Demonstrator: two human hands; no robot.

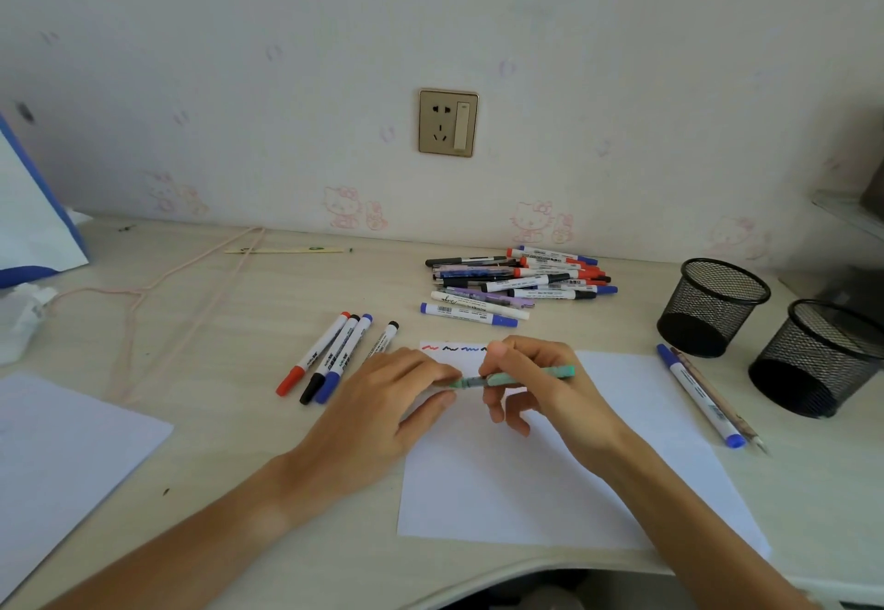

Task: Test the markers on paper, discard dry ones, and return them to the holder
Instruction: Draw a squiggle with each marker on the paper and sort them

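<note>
The pale wood-grain bench (239, 303) carries a white paper sheet (550, 480) near its front edge, open surface between it and a second sheet (62, 456) at left. Two black mesh holders (712, 305) stand right. A loose marker pile (516, 282) lies behind. Over the sheet's top edge, the right hand (540, 384) grips a slim green pen (526, 377); the left hand (382, 399) pinches its left end.

Marker pile (519, 282) is blocking the far desk; two mesh holders (712, 305) are crowding the right edge; bare desk (229, 322) is lying open left.
</note>
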